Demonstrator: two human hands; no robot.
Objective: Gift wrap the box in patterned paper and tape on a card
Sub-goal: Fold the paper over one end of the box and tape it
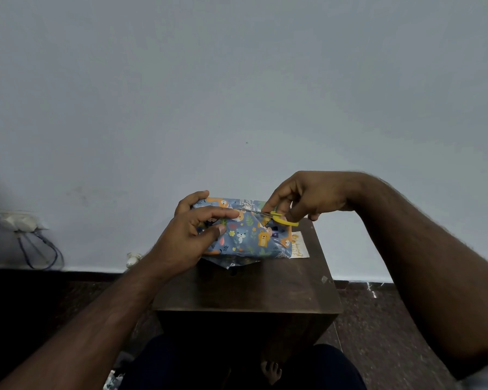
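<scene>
- While the right hand [302,197] grips the yellow-handled metal scissors [276,216] with fingers curled through the loops, the thin blades point to the left, over the top of the wrapped box.
- The blade tips end just beside the index finger of the left hand [193,230], near the middle of the top of the box.
- The left hand rests on the left part of the box wrapped in blue paper with orange and white cartoon animals [248,235]; its thumb and index finger are stretched to the right and press on the paper, and the other fingers bend over the far left edge.
- I cannot tell if a piece of tape is between the fingers; it is too small to see.
- The wrapped box lies on the far part of the small dark brown wooden table [251,291], more to the left side of it.
- On its near side a loose flap of paper points toward the person and lies on the table.
- Just to the right of the box, a small white card with gold writing [299,247] lies flat on the table, and its left edge goes under the paper.
- Behind the table stands a pale grey wall [237,94].
- On the far left, low on the wall, there is a white socket [20,220] with dark cables hanging from it.
- The dark speckled floor [378,319] is visible to the right of the table, and bare toes [271,370] show near the lower edge.
</scene>
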